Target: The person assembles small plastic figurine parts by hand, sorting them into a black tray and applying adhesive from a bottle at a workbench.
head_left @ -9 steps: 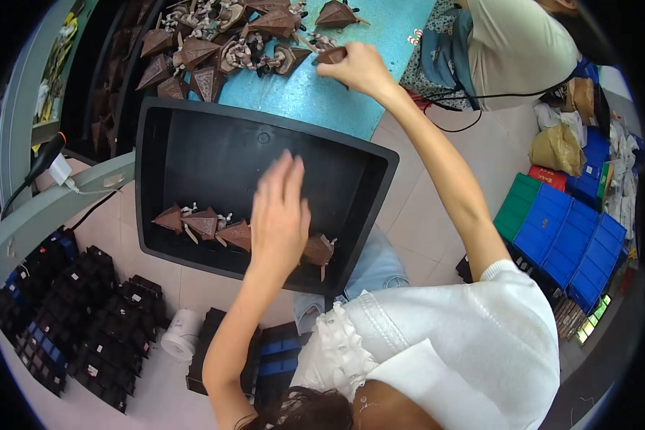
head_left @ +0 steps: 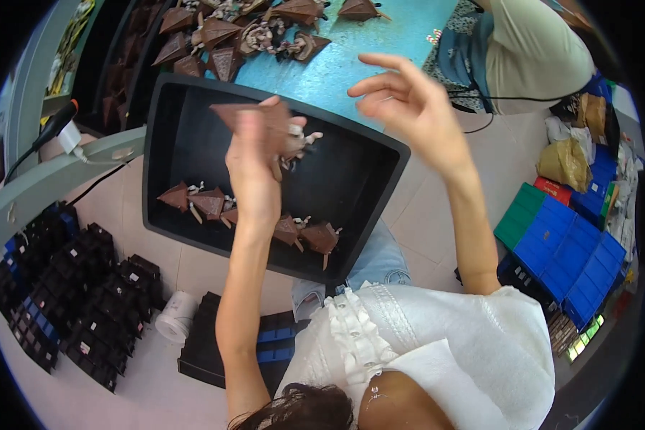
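Observation:
My left hand (head_left: 252, 175) is closed round a figurine (head_left: 274, 132) with a brown, pointed, angular body and pale and dark small parts on its side. It is held above the black tray (head_left: 401, 161), blurred by motion. My right hand (head_left: 419, 111) hovers past the tray's far right rim, near the table edge, its fingers apart and nothing in them. Along the tray's near side lies a row of similar brown figurines (head_left: 319, 238), part of it hidden behind my left forearm.
The blue-green table (head_left: 358, 64) carries a heap of brown figurines (head_left: 218, 34) at its far left, with a single figurine (head_left: 358, 8) apart. Another person (head_left: 534, 61) sits at the right. Blue crates (head_left: 559, 247), black bins (head_left: 107, 315) and a white bucket (head_left: 175, 315) stand around.
My right hand has drawn back from the table and opened, no longer holding a figurine. My left hand, empty before, has risen and now holds a figurine.

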A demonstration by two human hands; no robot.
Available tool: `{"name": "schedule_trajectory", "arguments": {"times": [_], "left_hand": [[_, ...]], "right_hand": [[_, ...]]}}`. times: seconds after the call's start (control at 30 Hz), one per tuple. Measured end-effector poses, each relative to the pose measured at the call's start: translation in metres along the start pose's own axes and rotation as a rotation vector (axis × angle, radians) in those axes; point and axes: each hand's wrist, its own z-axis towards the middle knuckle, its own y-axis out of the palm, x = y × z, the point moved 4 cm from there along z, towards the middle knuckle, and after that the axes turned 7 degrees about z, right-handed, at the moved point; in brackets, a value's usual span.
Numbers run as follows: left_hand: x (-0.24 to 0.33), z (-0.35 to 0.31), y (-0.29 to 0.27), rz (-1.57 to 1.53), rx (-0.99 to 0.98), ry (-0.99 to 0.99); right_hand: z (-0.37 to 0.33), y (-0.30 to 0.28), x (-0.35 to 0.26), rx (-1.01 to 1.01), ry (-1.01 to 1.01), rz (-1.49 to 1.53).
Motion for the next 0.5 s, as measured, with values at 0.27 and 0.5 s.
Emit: {"name": "schedule_trajectory", "arguments": {"times": [0.27, 0.5], "left_hand": [[-0.005, -0.041, -0.010, -0.289, 0.165, -0.237], [-0.002, -0.042, -0.025, -0.705, -0.002, -0.283]], "right_hand": [[-0.043, 0.090, 0.037, -0.134, 0.291, 0.560], [-0.067, 0.114, 0.002, -0.006, -0.597, -0.331]]}}
